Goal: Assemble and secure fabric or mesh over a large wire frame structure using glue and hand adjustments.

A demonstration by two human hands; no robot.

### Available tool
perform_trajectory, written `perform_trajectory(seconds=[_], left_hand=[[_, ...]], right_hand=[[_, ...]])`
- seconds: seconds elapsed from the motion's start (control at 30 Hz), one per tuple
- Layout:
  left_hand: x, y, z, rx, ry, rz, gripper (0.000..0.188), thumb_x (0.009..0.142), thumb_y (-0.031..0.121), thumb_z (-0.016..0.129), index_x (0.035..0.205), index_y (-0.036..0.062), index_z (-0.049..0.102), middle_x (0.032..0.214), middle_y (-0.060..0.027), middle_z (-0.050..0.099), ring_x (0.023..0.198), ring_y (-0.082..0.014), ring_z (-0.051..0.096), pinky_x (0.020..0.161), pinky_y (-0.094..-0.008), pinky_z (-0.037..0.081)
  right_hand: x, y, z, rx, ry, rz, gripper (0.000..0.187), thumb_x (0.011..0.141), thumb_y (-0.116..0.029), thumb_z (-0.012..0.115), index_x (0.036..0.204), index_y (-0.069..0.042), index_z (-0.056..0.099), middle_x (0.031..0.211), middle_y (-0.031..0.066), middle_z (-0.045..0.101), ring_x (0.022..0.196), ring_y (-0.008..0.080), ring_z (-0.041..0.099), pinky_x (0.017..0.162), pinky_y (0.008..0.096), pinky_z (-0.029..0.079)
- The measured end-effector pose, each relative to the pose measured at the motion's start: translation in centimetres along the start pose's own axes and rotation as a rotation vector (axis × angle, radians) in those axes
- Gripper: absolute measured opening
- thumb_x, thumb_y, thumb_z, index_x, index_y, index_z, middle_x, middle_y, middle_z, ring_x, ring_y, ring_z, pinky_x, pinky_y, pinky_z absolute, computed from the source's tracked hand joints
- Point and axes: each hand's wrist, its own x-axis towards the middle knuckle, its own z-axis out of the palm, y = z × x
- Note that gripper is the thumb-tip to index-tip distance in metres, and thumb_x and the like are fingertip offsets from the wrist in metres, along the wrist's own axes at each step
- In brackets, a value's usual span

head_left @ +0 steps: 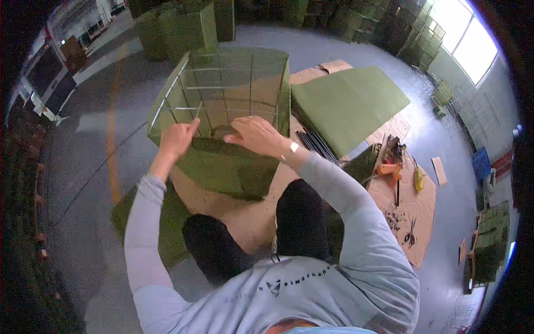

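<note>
A box-shaped wire frame (221, 88) with green sheet sides stands before me, its open top showing crossed metal wires. My left hand (177, 138) is closed at the box's near left rim, with a thin light-coloured piece by its fingertips; what it grips is too small to make out. My right hand (256, 134) is over the near rim, fingers stretched to the left and thumb apart from them. Between the hands, a dark strip at the rim is partly hidden by the right fingers. The green near side panel (228, 172) hangs below both hands.
A flat green panel (353, 106) lies on cardboard to the right, beside black rods (318, 146). Farther right are an orange-handled tool (389, 170), a yellow object (418, 181) and scissors (410, 232) on cardboard (420, 209). Green boxes (178, 33) stand behind. A cable crosses the left floor.
</note>
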Motion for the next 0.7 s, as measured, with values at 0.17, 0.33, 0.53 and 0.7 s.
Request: perform_trajectory(seconds=[0.17,0.33,0.53,0.7], left_hand=[[-3.4,2.2,2.9,0.042,0.576,0.577,0.051,0.092,0.046,0.043,0.077,0.0023,0.065,0.072,-0.0184,0.062,0.073,-0.033,0.061,0.063,-0.044,0.047],[-0.5,3.6,2.3,0.219,-0.051,0.241,0.085,0.09,0.066,0.02,0.055,0.0013,0.063,0.063,-0.0205,0.061,0.071,-0.0341,0.063,0.072,-0.0423,0.047],[3.8,0.1,6.7,-0.039,-0.248,0.225,0.084,0.087,0.07,0.014,0.099,0.004,0.066,0.097,-0.0237,0.064,0.095,-0.0353,0.06,0.086,-0.0456,0.042],[2.5,2.9,2.9,-0.196,-0.07,0.037,0.08,0.089,0.067,0.023,0.076,0.0009,0.066,0.086,-0.0175,0.066,0.086,-0.0319,0.061,0.078,-0.0423,0.045]], right_hand=[[-4.0,-0.8,-2.1,-0.253,-0.152,0.071,0.075,0.087,-0.065,0.04,0.09,0.008,0.061,0.077,0.0254,0.06,0.073,0.0409,0.059,0.069,0.0429,0.048],[-2.1,0.5,-2.3,-0.013,-0.482,0.25,0.08,0.088,-0.067,0.03,0.11,0.005,0.058,0.097,0.0275,0.061,0.092,0.0384,0.06,0.084,0.0433,0.044],[-1.0,0.3,-0.8,0.238,-0.344,0.125,0.075,0.09,-0.064,0.03,0.129,-0.003,0.049,0.13,0.0223,0.05,0.117,0.0317,0.05,0.101,0.0415,0.035],[-0.8,-0.6,-2.6,-0.341,-0.337,0.212,0.06,0.09,-0.057,0.04,0.102,-0.001,0.058,0.106,0.0206,0.061,0.102,0.033,0.058,0.086,0.0409,0.046]])
